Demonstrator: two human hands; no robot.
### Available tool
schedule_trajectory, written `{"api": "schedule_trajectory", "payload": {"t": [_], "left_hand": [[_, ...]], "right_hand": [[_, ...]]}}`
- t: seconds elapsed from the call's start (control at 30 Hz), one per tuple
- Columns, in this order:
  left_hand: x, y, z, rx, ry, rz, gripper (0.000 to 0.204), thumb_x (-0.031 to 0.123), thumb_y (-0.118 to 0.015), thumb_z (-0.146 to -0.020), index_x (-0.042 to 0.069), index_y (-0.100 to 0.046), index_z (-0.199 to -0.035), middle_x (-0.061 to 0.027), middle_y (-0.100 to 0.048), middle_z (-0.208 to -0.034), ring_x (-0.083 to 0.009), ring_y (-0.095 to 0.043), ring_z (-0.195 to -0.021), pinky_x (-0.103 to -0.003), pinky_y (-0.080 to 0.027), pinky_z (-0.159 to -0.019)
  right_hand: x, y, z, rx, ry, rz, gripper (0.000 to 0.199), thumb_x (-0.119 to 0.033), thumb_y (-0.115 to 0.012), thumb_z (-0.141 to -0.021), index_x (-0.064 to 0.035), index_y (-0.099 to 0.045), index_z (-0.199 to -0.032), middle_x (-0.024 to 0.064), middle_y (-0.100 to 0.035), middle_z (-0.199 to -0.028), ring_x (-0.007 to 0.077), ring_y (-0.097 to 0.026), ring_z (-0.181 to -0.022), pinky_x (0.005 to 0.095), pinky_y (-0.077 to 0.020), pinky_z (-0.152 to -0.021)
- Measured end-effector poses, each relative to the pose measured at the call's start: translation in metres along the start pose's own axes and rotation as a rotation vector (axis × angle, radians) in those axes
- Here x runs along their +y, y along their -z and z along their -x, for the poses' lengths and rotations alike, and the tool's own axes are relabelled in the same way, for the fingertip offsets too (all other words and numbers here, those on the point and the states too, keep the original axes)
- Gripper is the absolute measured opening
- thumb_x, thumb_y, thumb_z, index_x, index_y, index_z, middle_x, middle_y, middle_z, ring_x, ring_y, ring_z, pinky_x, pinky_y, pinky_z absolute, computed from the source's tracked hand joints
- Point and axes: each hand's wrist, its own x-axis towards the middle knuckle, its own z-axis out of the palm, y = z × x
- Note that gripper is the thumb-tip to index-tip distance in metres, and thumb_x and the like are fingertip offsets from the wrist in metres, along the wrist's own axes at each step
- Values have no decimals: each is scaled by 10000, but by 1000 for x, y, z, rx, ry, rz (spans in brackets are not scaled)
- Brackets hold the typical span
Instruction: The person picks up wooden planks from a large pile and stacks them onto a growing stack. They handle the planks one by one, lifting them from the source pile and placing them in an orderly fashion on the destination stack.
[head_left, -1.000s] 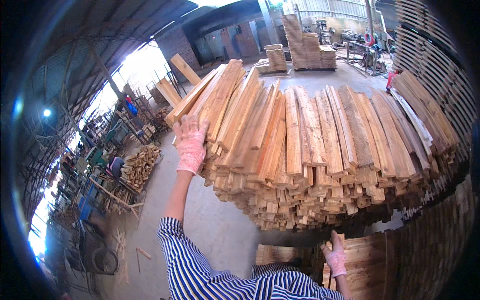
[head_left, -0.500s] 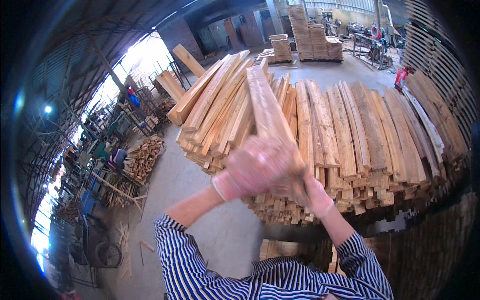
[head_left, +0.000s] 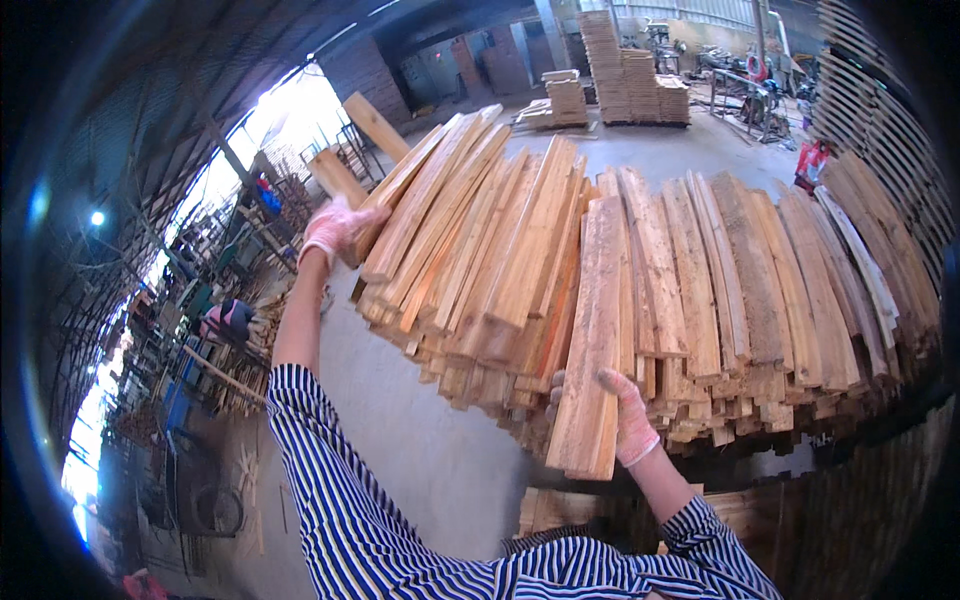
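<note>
Step in hand, by look of it: handling planks singly at stack (head_left: pixel 715 290). Right hand (head_left: pixel 634 425) closed round near end of plank (head_left: pixel 588 345), thumb on top, fingers partly hidden at far edge. Plank lies over stack's front edge, near end jutting toward wearer. Left hand (head_left: pixel 338 228) part open at end of leftmost plank (head_left: pixel 408 185); firm grip or mere touch, cannot tell. Next move probably calls for steady right grip, left taking firm hold.

Pale pink gloves (head_left: pixel 336 226), sleeves (head_left: pixel 325 470) in navy-and-white stripes, honey-tan planks (head_left: pixel 590 335) (a strip (head_left: pixel 563 318) brighter orange), grey floor (head_left: pixel 400 450)
</note>
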Motion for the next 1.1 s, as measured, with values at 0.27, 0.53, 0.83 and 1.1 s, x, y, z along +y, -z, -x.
{"api": "schedule_trajectory", "payload": {"t": [0.27, 0.53, 0.83, 1.1], "left_hand": [[-48, -24, -79, -286, -215, 129, 256, 219, -666, -854, -8, -771, -908, -136, -718, -838, -230, -686, -759, -377, -551, -687], [-135, -32, -111, -458, -346, 211, 254, 103, -593, -892, 123, -813, -1017, -38, -736, -1111, -180, -654, -1036, -346, -495, -979], [7, -73, -77, -191, -16, 310, 299, 271, -805, -726, 72, -795, -950, -145, -726, -922, -257, -663, -789, -470, -555, -657], [5, 49, 119, -431, 32, 993, 502, 340, -753, -843, 42, -672, -1238, -127, -711, -1129, -244, -716, -945, -404, -610, -861]], "right_hand": [[-6, 1, 2, 15, 6, 27, 668, -357, -710, -875, 52, -528, -1372, 208, -676, -1189, 343, -676, -1083, 483, -554, -982], [9, -3, 8, 15, -53, 61, 662, -413, -661, -888, 55, -548, -1343, 222, -680, -1158, 344, -675, -1048, 476, -547, -971], [-22, 10, 7, 65, 37, 219, 666, -370, -719, -896, 64, -522, -1360, 181, -681, -1135, 309, -686, -1008, 442, -599, -900], [-12, 38, -8, 249, 66, 435, 529, -350, -685, -925, 20, -605, -1295, 164, -722, -1130, 302, -713, -1012, 450, -590, -917]]}}
